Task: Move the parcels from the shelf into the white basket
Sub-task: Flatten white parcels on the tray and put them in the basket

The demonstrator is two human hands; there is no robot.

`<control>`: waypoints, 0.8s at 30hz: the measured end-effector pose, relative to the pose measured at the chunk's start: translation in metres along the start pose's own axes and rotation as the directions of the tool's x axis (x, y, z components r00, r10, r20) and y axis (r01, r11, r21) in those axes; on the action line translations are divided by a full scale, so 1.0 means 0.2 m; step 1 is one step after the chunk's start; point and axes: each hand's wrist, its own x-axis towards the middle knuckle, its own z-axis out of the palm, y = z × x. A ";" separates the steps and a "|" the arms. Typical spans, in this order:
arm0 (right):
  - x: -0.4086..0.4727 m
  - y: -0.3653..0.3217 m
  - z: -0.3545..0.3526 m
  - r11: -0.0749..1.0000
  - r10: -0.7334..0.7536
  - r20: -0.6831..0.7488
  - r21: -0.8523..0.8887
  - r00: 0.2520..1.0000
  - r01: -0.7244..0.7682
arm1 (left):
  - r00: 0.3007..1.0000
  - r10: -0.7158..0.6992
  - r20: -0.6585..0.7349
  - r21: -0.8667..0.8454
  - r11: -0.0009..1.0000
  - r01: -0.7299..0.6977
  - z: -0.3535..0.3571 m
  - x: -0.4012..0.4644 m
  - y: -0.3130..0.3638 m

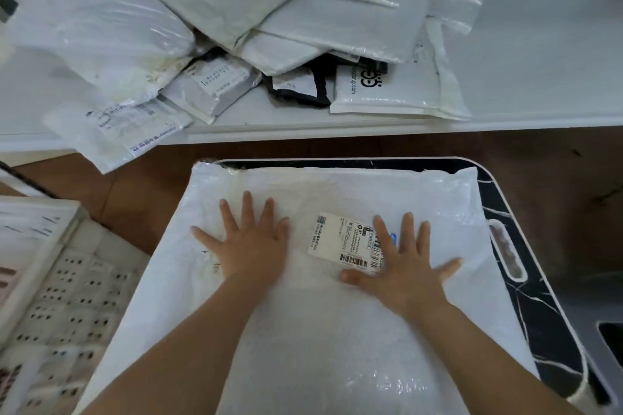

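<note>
Pressing large parcel (303,296) flat into white basket (526,280): left hand (251,246) and right hand (401,266) spread, gripping nothing. Remaining parcels (209,44) lying ahead on shelf (539,77), nearer left hand.

Bright, soft, perhaps slightly blurred

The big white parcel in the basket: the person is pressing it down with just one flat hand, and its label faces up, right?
Not quite. The head view shows both hands, the left hand and the right hand, pressing flat on the big white parcel in the basket. The label does face up.
</note>
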 end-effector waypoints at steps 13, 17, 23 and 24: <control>-0.07 -0.04 0.19 1.000 0.000 -0.194 -0.008 0.981 -0.001 | 0.988 0.144 -0.056 -0.012 0.989 -0.144 0.22 -0.32 0.04; -0.07 -0.03 0.21 1.000 -0.003 -0.191 0.009 0.982 0.004 | 0.988 0.148 -0.045 -0.004 0.989 -0.149 0.24 -0.32 0.04; -0.07 -0.02 0.22 1.000 -0.004 -0.172 -0.003 0.985 0.004 | 0.987 0.158 -0.040 -0.005 0.987 -0.158 0.25 -0.32 0.03; -0.07 -0.03 0.22 1.000 -0.003 -0.171 -0.006 0.985 0.002 | 0.987 0.158 -0.039 -0.004 0.987 -0.158 0.25 -0.32 0.03</control>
